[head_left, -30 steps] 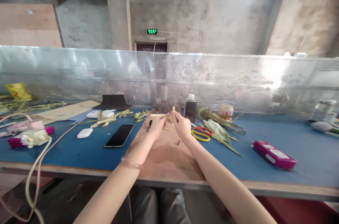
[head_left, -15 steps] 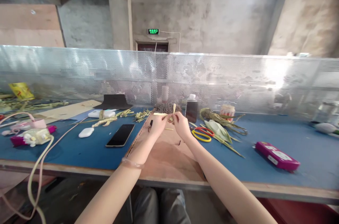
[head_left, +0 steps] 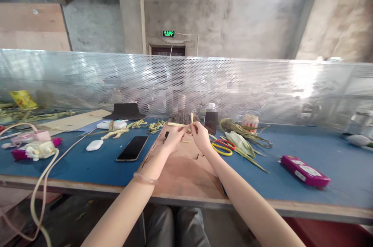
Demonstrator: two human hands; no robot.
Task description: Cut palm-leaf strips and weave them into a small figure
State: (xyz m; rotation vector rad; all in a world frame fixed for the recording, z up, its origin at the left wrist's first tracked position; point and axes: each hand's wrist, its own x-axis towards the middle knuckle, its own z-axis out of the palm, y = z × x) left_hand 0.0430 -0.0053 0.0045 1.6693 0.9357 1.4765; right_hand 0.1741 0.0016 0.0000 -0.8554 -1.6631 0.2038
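Note:
Over the far half of a wooden board, my left hand and my right hand meet with fingertips close together. Both are closed on pale yellow plant-leaf strips. One strip end points left past my left fingers, and another stands up between the hands. My fingers hide where the strips cross. Right of my right hand lie scissors with yellow and red handles. Another short pale strip rests on the board below my hands.
A black phone and a white earbud case lie left of the board. Green leaves and a magenta pack are on the right. Behind the board sits a coil of grey cord; a perforated metal screen backs the table.
My hands stay together and have shifted only slightly. The left-pointing strip end reaches a little farther left than before.

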